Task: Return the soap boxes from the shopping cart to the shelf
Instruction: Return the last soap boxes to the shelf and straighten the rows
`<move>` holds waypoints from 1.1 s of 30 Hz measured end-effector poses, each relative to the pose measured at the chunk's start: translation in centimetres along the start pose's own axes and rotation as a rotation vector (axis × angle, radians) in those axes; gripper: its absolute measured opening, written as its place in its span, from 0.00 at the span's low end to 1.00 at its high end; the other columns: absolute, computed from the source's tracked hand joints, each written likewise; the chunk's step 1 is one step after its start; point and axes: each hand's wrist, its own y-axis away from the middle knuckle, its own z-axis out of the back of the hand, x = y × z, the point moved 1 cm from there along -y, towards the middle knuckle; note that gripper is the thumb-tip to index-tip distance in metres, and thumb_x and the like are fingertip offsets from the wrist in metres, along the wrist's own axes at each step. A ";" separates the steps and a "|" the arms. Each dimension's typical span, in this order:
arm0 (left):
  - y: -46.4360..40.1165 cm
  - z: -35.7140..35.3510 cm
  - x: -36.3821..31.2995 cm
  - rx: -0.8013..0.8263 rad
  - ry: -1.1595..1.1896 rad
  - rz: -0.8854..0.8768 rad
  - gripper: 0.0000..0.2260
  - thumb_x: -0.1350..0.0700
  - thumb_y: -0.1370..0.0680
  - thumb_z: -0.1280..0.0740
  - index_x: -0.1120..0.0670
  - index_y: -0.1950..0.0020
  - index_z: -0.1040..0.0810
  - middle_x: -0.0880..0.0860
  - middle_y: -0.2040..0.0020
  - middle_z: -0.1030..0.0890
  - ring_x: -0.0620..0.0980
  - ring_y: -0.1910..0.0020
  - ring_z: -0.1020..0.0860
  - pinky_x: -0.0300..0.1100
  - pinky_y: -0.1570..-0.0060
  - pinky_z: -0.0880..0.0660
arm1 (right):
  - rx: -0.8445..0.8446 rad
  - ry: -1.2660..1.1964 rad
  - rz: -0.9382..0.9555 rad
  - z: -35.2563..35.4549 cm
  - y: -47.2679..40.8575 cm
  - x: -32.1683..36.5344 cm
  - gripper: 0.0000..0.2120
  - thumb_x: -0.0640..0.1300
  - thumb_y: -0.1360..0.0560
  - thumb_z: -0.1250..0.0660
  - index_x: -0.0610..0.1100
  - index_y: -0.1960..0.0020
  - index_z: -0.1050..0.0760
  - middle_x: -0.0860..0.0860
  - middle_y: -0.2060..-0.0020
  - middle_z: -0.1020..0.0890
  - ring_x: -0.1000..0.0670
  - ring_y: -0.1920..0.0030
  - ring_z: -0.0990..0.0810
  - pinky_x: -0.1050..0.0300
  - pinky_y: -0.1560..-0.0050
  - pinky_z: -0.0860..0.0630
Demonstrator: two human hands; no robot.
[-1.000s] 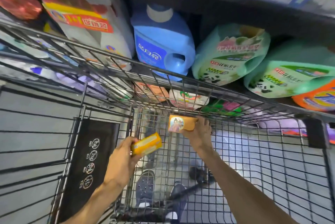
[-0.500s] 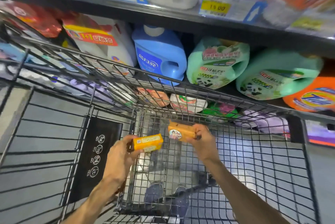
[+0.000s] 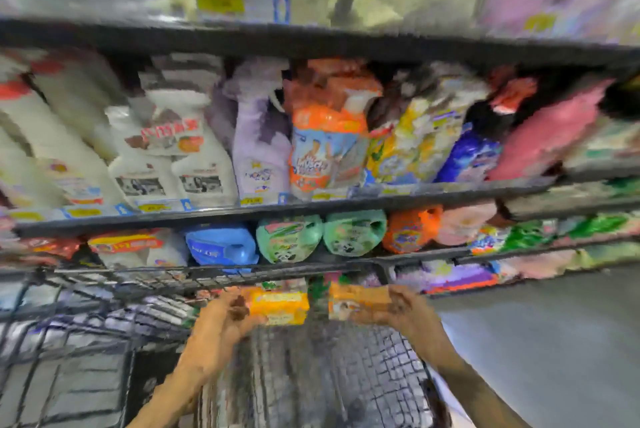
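Gripping yellow soap box [image 3: 279, 307] in my left hand [image 3: 221, 330] | right hand [image 3: 407, 315] clasping orange soap box [image 3: 356, 303] | both above wire shopping cart [image 3: 104, 306] | shelf [image 3: 311, 205] of detergent jugs beyond, blurred.

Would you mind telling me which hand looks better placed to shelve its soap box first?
Probably the right hand: its orange soap box is slightly higher than the left hand's yellow soap box. The margin is slim and the picture blurred.
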 end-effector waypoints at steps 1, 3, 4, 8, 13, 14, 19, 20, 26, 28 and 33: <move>-0.3 -0.1 -2.7 -0.022 -0.065 -0.100 0.16 0.62 0.27 0.24 0.61 0.41 0.21 0.68 0.46 0.19 0.63 0.46 0.19 0.48 0.49 0.18 | -0.049 -0.014 -0.004 1.8 1.3 1.6 0.25 0.52 0.38 0.17 0.51 0.47 0.25 0.56 0.54 0.17 0.64 0.55 0.18 0.68 0.51 0.22; 0.2 -0.5 -9.1 0.022 -0.056 -0.199 0.16 0.65 0.30 0.24 0.58 0.44 0.20 0.64 0.49 0.18 0.52 0.54 0.17 0.37 0.55 0.19 | -0.170 0.011 -0.008 5.7 4.5 4.6 0.28 0.47 0.42 0.15 0.42 0.49 0.23 0.57 0.63 0.14 0.66 0.62 0.19 0.71 0.58 0.24; 0.2 -1.0 -12.3 0.058 0.024 -0.182 0.16 0.63 0.30 0.22 0.54 0.45 0.20 0.57 0.53 0.16 0.47 0.57 0.18 0.32 0.57 0.21 | -0.250 0.080 0.023 7.7 5.9 5.7 0.25 0.40 0.39 0.16 0.39 0.48 0.23 0.57 0.64 0.15 0.66 0.63 0.19 0.72 0.58 0.25; 0.6 -3.2 -24.8 0.097 0.024 -0.381 0.18 0.63 0.30 0.22 0.50 0.44 0.21 0.51 0.57 0.15 0.42 0.57 0.18 0.30 0.56 0.23 | -0.391 0.045 0.093 15.6 12.2 9.3 0.24 0.32 0.35 0.21 0.42 0.41 0.22 0.50 0.52 0.14 0.58 0.50 0.16 0.64 0.51 0.21; 1.8 -8.8 -36.5 0.174 -0.025 -0.606 0.18 0.62 0.31 0.21 0.48 0.46 0.22 0.47 0.58 0.16 0.31 0.57 0.20 0.26 0.59 0.25 | -0.580 0.005 0.148 25.1 18.6 12.9 0.23 0.39 0.35 0.19 0.49 0.44 0.22 0.57 0.58 0.13 0.60 0.51 0.17 0.64 0.51 0.21; 1.9 -10.2 -38.4 0.187 -0.042 -0.636 0.18 0.60 0.31 0.20 0.47 0.46 0.21 0.46 0.57 0.15 0.33 0.57 0.19 0.27 0.58 0.25 | -0.610 -0.005 0.162 27.1 19.4 12.8 0.29 0.46 0.39 0.17 0.46 0.40 0.22 0.53 0.54 0.13 0.57 0.48 0.17 0.60 0.47 0.20; 2.8 -18.4 -46.5 0.247 -0.082 -0.735 0.21 0.52 0.34 0.19 0.49 0.44 0.19 0.47 0.54 0.14 0.42 0.55 0.17 0.38 0.52 0.21 | -0.742 -0.055 0.199 36.4 23.8 13.0 0.28 0.32 0.33 0.22 0.40 0.35 0.25 0.47 0.50 0.16 0.59 0.53 0.18 0.61 0.48 0.19; 3.3 -20.3 -48.1 0.262 -0.079 -0.754 0.20 0.51 0.35 0.20 0.49 0.45 0.19 0.46 0.54 0.14 0.43 0.56 0.16 0.38 0.52 0.22 | -0.767 -0.057 0.204 38.4 24.5 12.9 0.28 0.31 0.33 0.23 0.42 0.35 0.26 0.49 0.51 0.17 0.62 0.55 0.19 0.60 0.49 0.19; 4.4 -32.9 -56.9 0.303 -0.055 -0.856 0.19 0.62 0.32 0.20 0.52 0.45 0.20 0.38 0.54 0.16 0.37 0.58 0.18 0.28 0.56 0.24 | -0.817 -0.040 0.277 52.0 27.6 11.4 0.29 0.34 0.32 0.22 0.41 0.33 0.26 0.47 0.44 0.18 0.52 0.42 0.21 0.70 0.55 0.22; 4.6 -37.0 -59.5 0.326 -0.044 -0.863 0.18 0.62 0.31 0.20 0.51 0.45 0.20 0.41 0.54 0.14 0.38 0.57 0.17 0.33 0.53 0.22 | -0.826 -0.040 0.284 56.4 28.5 11.1 0.28 0.35 0.32 0.22 0.42 0.34 0.26 0.48 0.44 0.19 0.52 0.42 0.21 0.67 0.53 0.22; 4.0 -44.7 -64.4 0.312 -0.058 -0.887 0.18 0.55 0.31 0.20 0.48 0.44 0.20 0.47 0.52 0.14 0.41 0.52 0.17 0.39 0.52 0.20 | -0.845 -0.047 0.276 65.9 29.2 10.3 0.26 0.30 0.32 0.23 0.38 0.36 0.25 0.47 0.52 0.16 0.63 0.57 0.17 0.66 0.58 0.21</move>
